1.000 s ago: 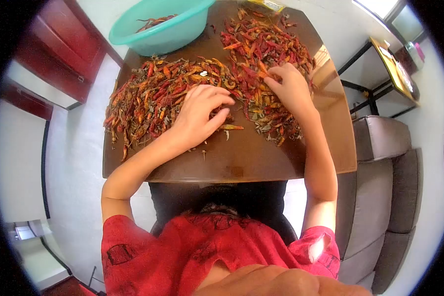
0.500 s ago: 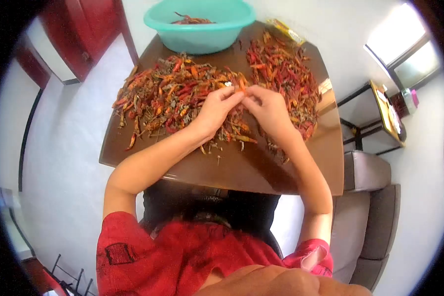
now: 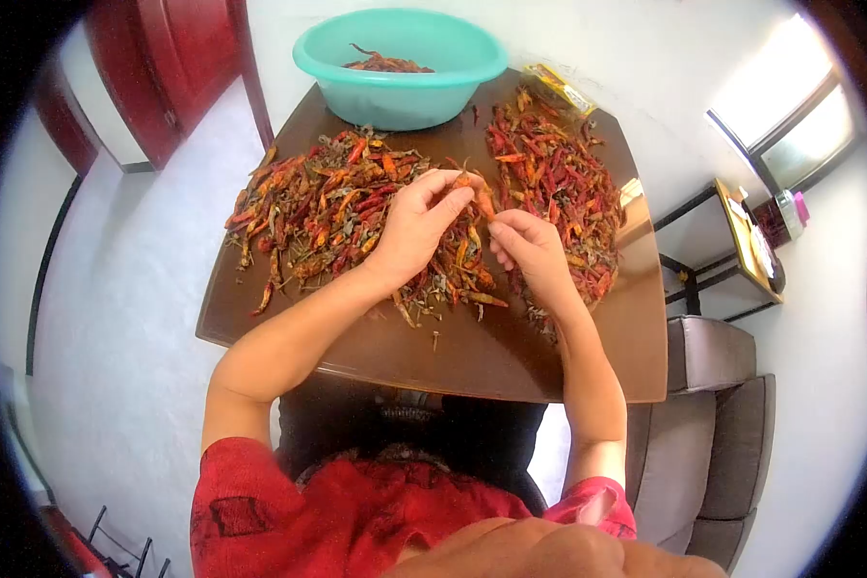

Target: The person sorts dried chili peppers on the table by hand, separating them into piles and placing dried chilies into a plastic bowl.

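Between my two hands is an orange-red dried chili pepper (image 3: 485, 201). My left hand (image 3: 422, 220) is closed with thumb and fingers around its upper part. The fingertips of my right hand (image 3: 530, 246) pinch together at its lower end, the other fingers curled. Under and beside my left hand spreads a loose pile of dried chili peppers (image 3: 308, 207), mixed with withered leaves and stems. Beyond my right hand lies a second pile of dried chili peppers (image 3: 573, 183), redder in colour. A narrow strip of tabletop separates the two piles at the back.
A turquoise basin (image 3: 395, 104) with some dried chilies in it stands at the back of the brown table (image 3: 433, 352). Near the back right corner lies a yellow packet (image 3: 559, 87). To the right are a small side table (image 3: 747, 236), a lidded jar (image 3: 780, 214) and a grey sofa (image 3: 679, 453).
My right hand has moved down and right, away from my left. More of the chili shows between them. The whole scene sits slightly lower in view.
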### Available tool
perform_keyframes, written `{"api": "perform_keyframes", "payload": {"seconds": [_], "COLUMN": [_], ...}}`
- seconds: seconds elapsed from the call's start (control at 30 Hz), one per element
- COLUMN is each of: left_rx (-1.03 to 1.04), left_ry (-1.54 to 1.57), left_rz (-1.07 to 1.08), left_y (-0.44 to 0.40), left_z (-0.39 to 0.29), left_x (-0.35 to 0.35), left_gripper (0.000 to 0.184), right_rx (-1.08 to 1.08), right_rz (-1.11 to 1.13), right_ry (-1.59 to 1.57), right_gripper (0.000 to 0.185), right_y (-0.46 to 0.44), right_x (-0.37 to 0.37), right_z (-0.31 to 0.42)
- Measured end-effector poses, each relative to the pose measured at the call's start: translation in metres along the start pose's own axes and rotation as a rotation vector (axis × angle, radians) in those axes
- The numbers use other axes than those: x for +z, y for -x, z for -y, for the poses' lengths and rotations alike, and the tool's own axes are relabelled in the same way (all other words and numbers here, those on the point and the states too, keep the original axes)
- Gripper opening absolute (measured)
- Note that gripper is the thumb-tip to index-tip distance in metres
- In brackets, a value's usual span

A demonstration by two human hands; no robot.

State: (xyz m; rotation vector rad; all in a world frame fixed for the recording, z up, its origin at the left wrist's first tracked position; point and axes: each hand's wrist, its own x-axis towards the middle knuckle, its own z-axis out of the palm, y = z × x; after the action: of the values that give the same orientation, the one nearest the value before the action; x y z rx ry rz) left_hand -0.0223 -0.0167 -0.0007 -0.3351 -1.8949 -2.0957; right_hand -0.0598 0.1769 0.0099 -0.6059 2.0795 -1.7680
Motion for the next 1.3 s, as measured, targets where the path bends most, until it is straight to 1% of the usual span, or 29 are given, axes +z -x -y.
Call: {"api": "perform_keyframes", "payload": {"seconds": [0.03,0.07,0.1,0.17,0.2,0.27,0.3,0.37,0.4,0.47,0.53,0.6,0.63,0.67,0.7,0.77,0.8,0.83,0.9,0.93,0.97,1.03,1.07,1.1,1.17,1.2,1.23,1.3], "left_rx": [-0.061,-0.206,-0.208,-0.347,-0.354,-0.326,-0.331,-0.333,-0.334,-0.365,-0.362,-0.363,-0.321,-0.28,-0.288,-0.244,-0.206,-0.167,-0.178,-0.197,-0.201,-0.117,-0.117,-0.12,0.077,0.177,0.173,0.329], "left_ry": [0.031,0.057,0.055,0.42,0.42,0.434,0.433,0.407,0.407,0.429,0.434,0.439,0.347,0.254,0.254,0.039,0.027,0.037,-0.153,-0.121,-0.128,-0.126,-0.104,-0.106,-0.137,-0.185,-0.187,-0.214], "left_rz": [0.026,0.014,0.014,0.088,0.089,0.07,0.069,0.044,0.041,0.117,0.123,0.129,0.15,0.167,0.159,0.274,0.336,0.324,0.292,0.275,0.257,0.227,0.226,0.217,0.213,0.217,0.208,0.205], "left_y": [-0.001,0.0,0.0,-0.001,-0.001,-0.001,-0.001,-0.003,-0.003,-0.001,0.001,0.002,0.001,0.002,0.004,0.007,0.01,0.014,0.019,0.021,0.021,0.022,0.022,0.024,0.029,0.028,0.026,0.024], "left_z": [-0.005,-0.012,-0.007,0.006,0.008,0.01,0.007,0.0,-0.003,-0.007,-0.002,0.003,0.005,0.006,0.004,0.0,0.01,0.011,0.013,0.01,0.01,0.009,0.008,0.006,0.001,0.002,0.002,0.0], "left_x": [0.0,0.0,-0.001,-0.005,-0.004,-0.003,-0.001,0.002,0.002,0.003,0.005,0.005,0.005,0.004,0.005,0.012,0.014,0.02,0.022,0.022,0.021,0.021,0.023,0.024,0.027,0.026,0.025,0.023], "left_gripper": [0.027,0.029,0.029,0.034,0.034,0.039,0.039,0.039,0.039,0.039,0.038,0.037,0.036,0.037,0.037,0.04,0.043,0.033,0.021,0.015,0.015,0.013,0.011,0.011,0.009,0.008,0.008,0.008], "right_rx": [-0.029,-0.059,-0.057,-0.208,-0.202,-0.326,-0.322,-0.37,-0.351,-0.34,-0.328,-0.345,-0.341,-0.288,-0.233,-0.15,-0.129,-0.109,-0.263,-0.252,-0.253,-0.145,-0.044,-0.043,0.108,0.169,0.175,0.23], "right_rz": [-0.065,-0.129,-0.129,-0.213,-0.214,-0.206,-0.205,-0.199,-0.195,-0.186,-0.178,-0.089,-0.086,-0.114,-0.138,-0.134,-0.118,-0.099,-0.1,-0.115,-0.097,-0.102,-0.08,-0.071,0.09,0.093,0.102,0.17], "right_ry": [0.029,0.057,0.054,0.192,0.189,0.263,0.259,0.477,0.449,0.473,0.497,0.509,0.507,0.353,0.198,0.015,0.055,0.094,0.241,0.229,0.222,0.199,0.07,0.07,-0.507,-0.631,-0.631,-0.833], "right_gripper": [0.016,0.014,0.014,0.009,0.009,0.007,0.007,0.008,0.01,0.009,0.009,0.009,0.009,0.011,0.015,0.024,0.023,0.023,0.022,0.02,0.02,0.022,0.025,0.025,0.029,0.03,0.03,0.031], "right_y": [0.001,0.002,0.002,0.004,0.004,0.004,0.005,0.009,0.009,0.011,0.012,0.013,0.011,0.009,0.008,0.01,0.01,0.01,0.006,0.007,0.006,0.006,0.006,0.007,0.008,0.01,0.009,0.007], "right_x": [0.002,0.004,0.006,0.008,0.01,0.015,0.017,0.022,0.025,0.028,0.028,0.025,0.022,0.017,0.015,0.011,0.007,0.003,0.004,0.007,0.007,0.002,0.0,-0.001,-0.001,0.003,0.004,0.005], "right_z": [0.001,0.002,0.003,0.002,-0.001,-0.007,-0.007,-0.004,-0.009,-0.009,-0.007,-0.002,-0.003,-0.004,-0.003,0.009,0.011,0.01,0.003,0.005,0.005,0.003,0.003,0.003,0.003,0.005,0.003,-0.004]}}
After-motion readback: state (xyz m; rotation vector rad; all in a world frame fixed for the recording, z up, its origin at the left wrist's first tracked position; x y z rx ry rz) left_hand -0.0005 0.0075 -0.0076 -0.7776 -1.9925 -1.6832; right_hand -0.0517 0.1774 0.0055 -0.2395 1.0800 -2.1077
